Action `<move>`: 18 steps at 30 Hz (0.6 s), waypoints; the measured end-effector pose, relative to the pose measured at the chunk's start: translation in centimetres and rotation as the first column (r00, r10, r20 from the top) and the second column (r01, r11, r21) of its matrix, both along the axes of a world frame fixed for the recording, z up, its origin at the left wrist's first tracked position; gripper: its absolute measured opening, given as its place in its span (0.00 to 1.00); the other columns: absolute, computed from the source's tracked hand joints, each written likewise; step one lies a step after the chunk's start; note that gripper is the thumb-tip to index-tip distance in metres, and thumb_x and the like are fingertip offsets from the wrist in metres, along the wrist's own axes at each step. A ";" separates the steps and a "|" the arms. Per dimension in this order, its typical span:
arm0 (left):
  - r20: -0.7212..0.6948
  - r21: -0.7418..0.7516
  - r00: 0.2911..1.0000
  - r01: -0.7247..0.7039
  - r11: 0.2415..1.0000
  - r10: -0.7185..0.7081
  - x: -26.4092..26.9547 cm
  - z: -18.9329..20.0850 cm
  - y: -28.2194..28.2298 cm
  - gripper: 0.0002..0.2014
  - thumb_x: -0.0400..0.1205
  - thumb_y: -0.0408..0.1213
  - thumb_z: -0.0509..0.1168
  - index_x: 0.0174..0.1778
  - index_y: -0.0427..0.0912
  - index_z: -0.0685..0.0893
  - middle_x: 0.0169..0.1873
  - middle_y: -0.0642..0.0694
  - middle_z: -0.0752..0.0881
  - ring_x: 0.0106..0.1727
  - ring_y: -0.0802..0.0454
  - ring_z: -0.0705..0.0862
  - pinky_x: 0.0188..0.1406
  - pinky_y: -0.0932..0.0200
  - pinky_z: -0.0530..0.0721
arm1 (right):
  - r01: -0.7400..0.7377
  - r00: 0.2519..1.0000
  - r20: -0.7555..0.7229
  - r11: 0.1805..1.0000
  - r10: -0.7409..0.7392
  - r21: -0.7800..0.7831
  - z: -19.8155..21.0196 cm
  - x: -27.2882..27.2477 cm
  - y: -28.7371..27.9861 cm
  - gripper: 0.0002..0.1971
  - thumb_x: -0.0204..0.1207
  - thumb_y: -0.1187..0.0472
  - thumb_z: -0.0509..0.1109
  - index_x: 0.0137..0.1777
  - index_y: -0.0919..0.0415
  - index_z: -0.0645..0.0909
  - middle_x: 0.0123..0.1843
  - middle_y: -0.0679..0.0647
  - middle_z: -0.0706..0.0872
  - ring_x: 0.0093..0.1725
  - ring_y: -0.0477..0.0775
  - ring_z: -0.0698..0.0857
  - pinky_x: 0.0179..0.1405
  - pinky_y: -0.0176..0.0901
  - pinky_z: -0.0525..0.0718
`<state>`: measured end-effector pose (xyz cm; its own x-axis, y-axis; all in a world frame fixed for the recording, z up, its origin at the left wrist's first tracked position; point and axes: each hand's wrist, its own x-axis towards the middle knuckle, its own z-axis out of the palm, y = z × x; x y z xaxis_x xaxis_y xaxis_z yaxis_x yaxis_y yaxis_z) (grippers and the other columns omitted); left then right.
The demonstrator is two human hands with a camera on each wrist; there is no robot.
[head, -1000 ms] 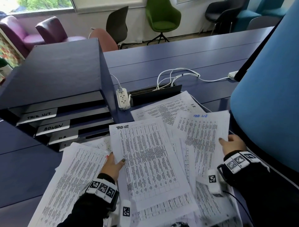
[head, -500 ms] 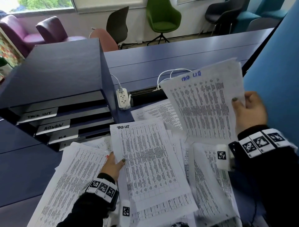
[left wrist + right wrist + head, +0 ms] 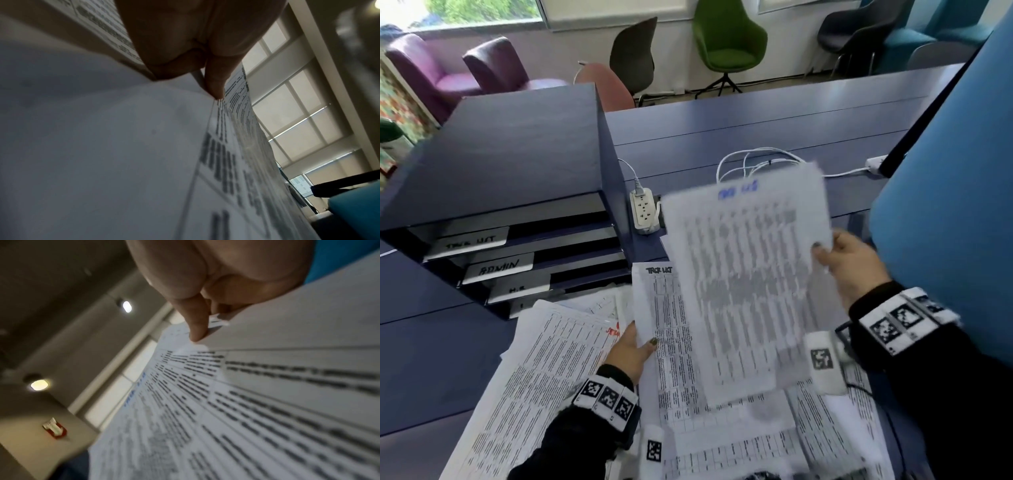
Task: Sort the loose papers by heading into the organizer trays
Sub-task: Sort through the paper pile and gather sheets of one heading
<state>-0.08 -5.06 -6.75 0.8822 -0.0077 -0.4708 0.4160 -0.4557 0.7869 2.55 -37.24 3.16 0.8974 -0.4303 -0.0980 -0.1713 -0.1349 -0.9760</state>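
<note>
My right hand pinches the right edge of a printed sheet with a blue handwritten heading, held in the air and blurred, over the pile; the same sheet fills the right wrist view. My left hand pinches the left edge of a sheet headed "TASK LIST", thumb on top, also shown as the sheet in the left wrist view. Loose papers cover the desk in front of me. The dark blue organizer stands at the left with labelled trays: "TASK LIST", "ADMIN", a third label.
A white power strip lies beside the organizer, white cables behind the papers. A blue chair back crowds the right side. The blue desk stretches beyond; chairs stand on the far side.
My right hand picked a sheet off the right of the pile, raised it, and has now swung it left and lower over the left hand's sheet. The left hand kept its hold.
</note>
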 end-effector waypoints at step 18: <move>-0.127 -0.190 0.984 -0.145 0.971 0.122 0.1 0.2 -2.8 0.26 0.86 0.49 0.53 0.78 0.39 0.63 0.74 0.46 0.69 0.76 0.42 0.68 0.78 0.47 0.63 | -0.212 0.819 -0.570 0.958 0.067 -0.191 -8.0 -2.9 5.0 0.14 0.81 0.62 0.64 0.66 0.62 0.77 0.62 0.57 0.84 0.50 0.52 0.77 0.49 0.38 0.71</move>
